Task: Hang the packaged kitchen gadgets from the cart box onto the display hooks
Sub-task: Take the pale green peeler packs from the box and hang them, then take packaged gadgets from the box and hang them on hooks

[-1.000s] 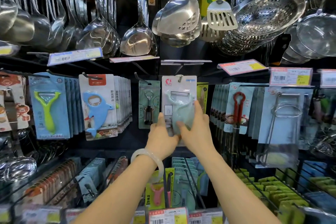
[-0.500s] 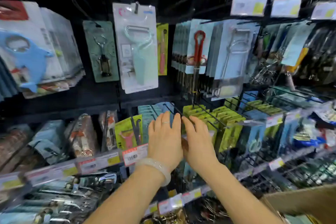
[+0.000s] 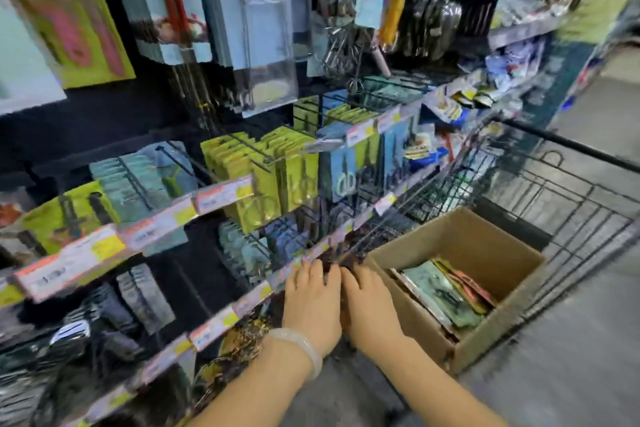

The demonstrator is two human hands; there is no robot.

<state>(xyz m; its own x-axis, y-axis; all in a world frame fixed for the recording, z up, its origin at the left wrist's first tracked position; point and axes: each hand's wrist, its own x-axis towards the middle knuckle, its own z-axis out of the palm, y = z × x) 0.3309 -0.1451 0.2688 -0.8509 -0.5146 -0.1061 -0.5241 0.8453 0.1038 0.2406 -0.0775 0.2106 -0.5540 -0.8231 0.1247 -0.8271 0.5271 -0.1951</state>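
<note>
A brown cardboard box [image 3: 485, 246] sits in a black wire cart [image 3: 571, 204] at the lower right. Several packaged gadgets [image 3: 446, 295] lie flat inside it, green and orange cards showing. My left hand [image 3: 311, 302], with a pale bangle on its wrist, and my right hand [image 3: 370, 305] hang side by side just left of the box's near corner. Both hold nothing and their fingers are straight and relaxed. Display hooks [image 3: 249, 149] carry rows of green and blue carded items above my hands. The picture is blurred.
Shelf rails with price tags [image 3: 221, 196] run diagonally across the left. Tall blister packs [image 3: 263, 28] and whisks [image 3: 343, 48] hang at the top. Grey floor [image 3: 571, 357] lies to the right of the cart.
My hands let go of the mint peeler pack, left hanging on its hook, and dropped down and right. My view swung down to the cart box.
</note>
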